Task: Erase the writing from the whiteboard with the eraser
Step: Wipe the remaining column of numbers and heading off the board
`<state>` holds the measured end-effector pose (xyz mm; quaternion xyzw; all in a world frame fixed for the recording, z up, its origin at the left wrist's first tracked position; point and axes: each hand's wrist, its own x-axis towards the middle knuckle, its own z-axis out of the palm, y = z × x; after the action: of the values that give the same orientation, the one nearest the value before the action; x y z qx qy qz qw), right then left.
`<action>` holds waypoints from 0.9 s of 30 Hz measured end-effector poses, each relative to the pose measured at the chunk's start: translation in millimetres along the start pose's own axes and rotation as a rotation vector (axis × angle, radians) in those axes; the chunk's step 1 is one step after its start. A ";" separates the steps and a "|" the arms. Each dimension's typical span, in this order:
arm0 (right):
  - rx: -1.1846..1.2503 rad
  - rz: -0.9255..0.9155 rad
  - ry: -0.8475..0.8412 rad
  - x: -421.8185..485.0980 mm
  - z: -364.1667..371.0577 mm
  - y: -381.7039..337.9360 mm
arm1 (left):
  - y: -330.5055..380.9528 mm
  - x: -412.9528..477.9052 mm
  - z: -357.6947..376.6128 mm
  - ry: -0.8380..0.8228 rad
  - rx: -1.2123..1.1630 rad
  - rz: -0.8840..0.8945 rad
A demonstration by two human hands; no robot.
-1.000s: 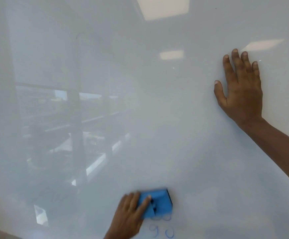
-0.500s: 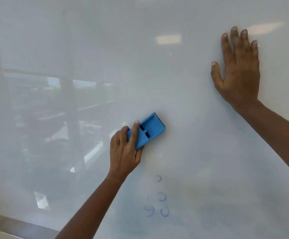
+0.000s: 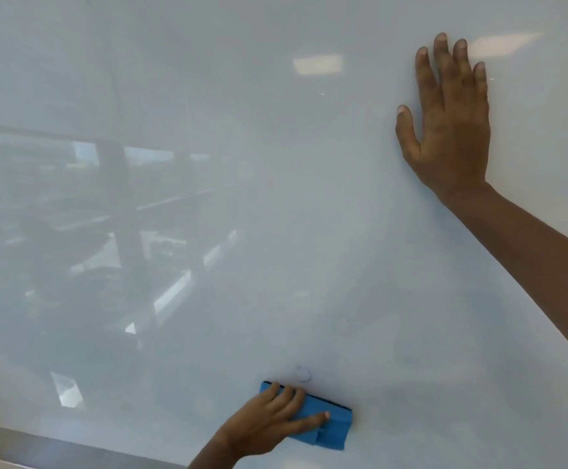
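Observation:
A glossy whiteboard (image 3: 309, 231) fills the view. My left hand (image 3: 269, 424) presses a blue eraser (image 3: 330, 431) flat against the board near its bottom edge, fingers spread over the eraser's back. Just above the eraser a faint, pale ring of blue marker (image 3: 302, 374) shows on the board. No other writing is visible; any under the eraser is hidden. My right hand (image 3: 452, 130) rests flat on the board at the upper right, fingers apart, holding nothing.
The grey bottom frame of the board (image 3: 56, 450) runs across the lower left. The board's surface reflects ceiling lights (image 3: 317, 65) and a window with dark railings (image 3: 113, 204) on the left.
My left hand has swept the eraser down from mid-board to the bottom, over the spot where blue digits stood. Those digits no longer show. My right hand has stayed put.

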<state>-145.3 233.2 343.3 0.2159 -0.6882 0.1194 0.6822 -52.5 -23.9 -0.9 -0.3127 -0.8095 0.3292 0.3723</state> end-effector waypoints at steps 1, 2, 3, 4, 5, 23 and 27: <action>-0.003 0.001 -0.005 -0.4 -0.2 0.1 | -1.4 -1.2 0.5 -0.020 0.023 0.055; -0.004 0.002 -0.008 -0.3 -0.6 0.1 | -5.6 -0.1 -0.8 -0.020 0.051 0.106; -0.004 0.002 -0.011 -0.1 -1.0 0.1 | -11.4 2.7 -2.3 -0.002 0.075 0.156; -0.003 0.003 -0.013 0.0 -1.3 0.0 | -18.1 6.9 -5.3 0.030 0.094 0.187; -0.002 0.003 -0.015 0.0 -1.5 -0.2 | -27.1 12.9 -9.3 0.097 0.104 0.187; -0.012 0.006 -0.016 -2.7 -1.7 -0.9 | -12.9 0.5 -7.4 0.069 0.051 0.017; -0.015 -0.002 -0.018 -3.9 -1.6 0.1 | -16.1 -27.9 3.0 -0.134 0.036 0.274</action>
<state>-144.0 234.6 339.5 0.2128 -0.6949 0.1117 0.6777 -44.4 -55.2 -1.1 -0.3909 -0.7761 0.4117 0.2746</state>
